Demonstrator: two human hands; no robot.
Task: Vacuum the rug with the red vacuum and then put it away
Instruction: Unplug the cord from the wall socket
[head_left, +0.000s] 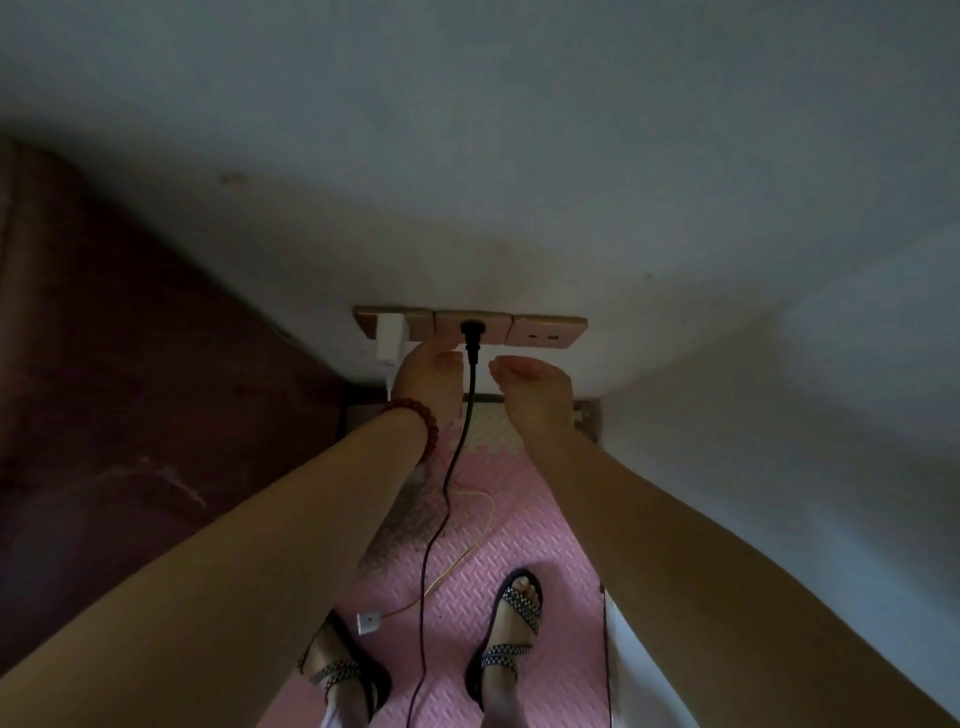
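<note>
The red vacuum itself is out of view. A black plug (471, 338) sits in the middle socket of a tan wall outlet strip (550, 332). Its black cord (441, 499) hangs down and runs across the floor between my feet. My left hand (423, 376), with a red bead bracelet on the wrist, reaches up just left of the plug, fingertips touching the socket plate. My right hand (535, 384) hovers just right of the cord with loosely curled fingers, holding nothing and a small gap away from the plug.
A white charger (388, 338) fills the left socket. A pink foam mat (519, 535) covers the floor, with a thin yellow cable (480, 540) ending in a small white plug (368, 622). Dark red furniture (130, 389) stands at left, and a white wall (779, 441) closes in at right.
</note>
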